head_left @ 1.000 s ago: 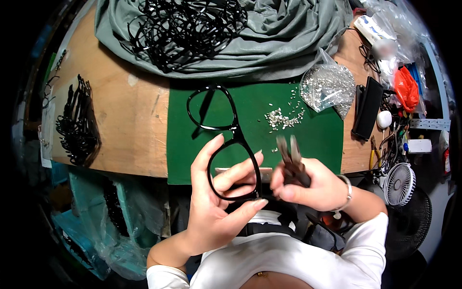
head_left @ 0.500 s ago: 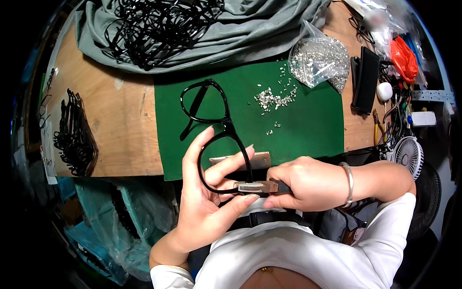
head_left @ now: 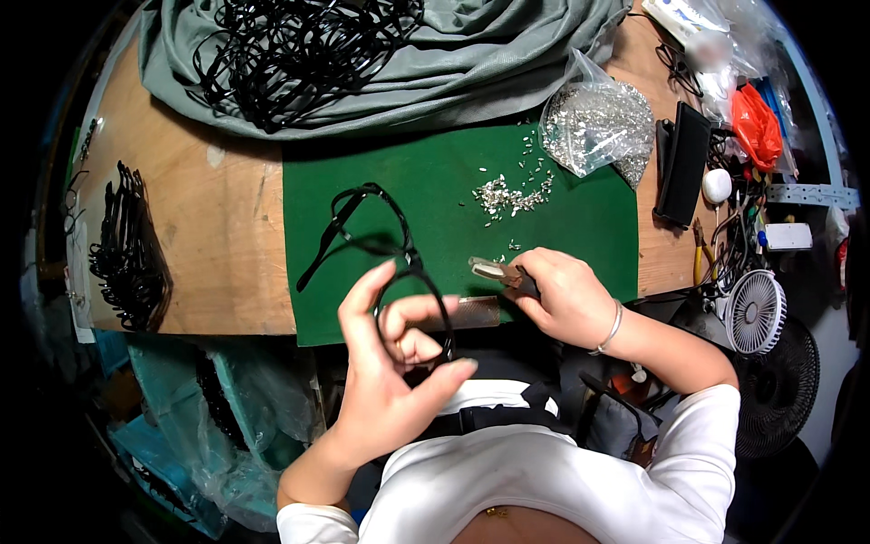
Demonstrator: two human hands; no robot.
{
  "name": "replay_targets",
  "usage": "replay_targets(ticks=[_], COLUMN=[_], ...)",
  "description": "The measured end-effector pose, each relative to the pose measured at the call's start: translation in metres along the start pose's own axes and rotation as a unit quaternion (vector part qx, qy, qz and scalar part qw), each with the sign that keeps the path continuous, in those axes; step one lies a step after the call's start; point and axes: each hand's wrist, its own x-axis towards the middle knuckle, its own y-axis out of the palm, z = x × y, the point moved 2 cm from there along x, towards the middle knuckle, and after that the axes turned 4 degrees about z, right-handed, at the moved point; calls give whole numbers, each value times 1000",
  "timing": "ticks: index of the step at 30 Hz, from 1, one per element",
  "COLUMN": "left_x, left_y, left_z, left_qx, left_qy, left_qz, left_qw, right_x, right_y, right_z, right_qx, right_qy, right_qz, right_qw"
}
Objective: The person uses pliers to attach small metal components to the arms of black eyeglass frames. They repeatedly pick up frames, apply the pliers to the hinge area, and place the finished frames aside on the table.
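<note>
Spectacles (head_left: pixel 410 257) in black are held by the left hand (head_left: pixel 379 388), its fingers curled about the near rim (motion blur hides exact contact), their far end over the green mat (head_left: pixel 589 249). That grip probably steadies them while leaving the right hand (head_left: pixel 569 297) free to clasp the pliers (head_left: pixel 496 272). Loose silver pieces (head_left: pixel 515 197) lie beyond, presumably for easy reach.
</note>
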Motion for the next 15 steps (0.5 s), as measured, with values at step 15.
replay_targets(ticks=[15], left_x=[-13], left_y=[0], left_z=[6], left_qx=[-204], left_qy=[-16], left_qz=[-22], left_qw=[979], right_x=[19], right_y=[12], right_z=[-7], right_qx=[-63], right_qy=[86], right_qz=[-50], right_qw=[993])
